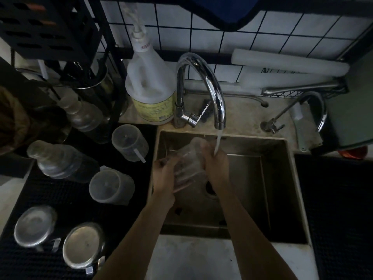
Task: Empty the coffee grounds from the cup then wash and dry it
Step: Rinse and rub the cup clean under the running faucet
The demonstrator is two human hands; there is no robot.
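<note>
café-style kitchen, steel sink [278, 150], chrome tap [203, 77], tiled wall [282, 31], soap jug [149, 83], metal pitchers [82, 245]

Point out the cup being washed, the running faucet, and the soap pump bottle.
cup [187, 160]: head view, on its clear side wall between the hands.
faucet [214, 85]: head view, on the curved chrome spout.
soap pump bottle [149, 77]: head view, on its translucent body.

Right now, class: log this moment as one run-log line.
step: washing | cup: over sink | left hand, right hand: gripping cup | tap: running
</note>
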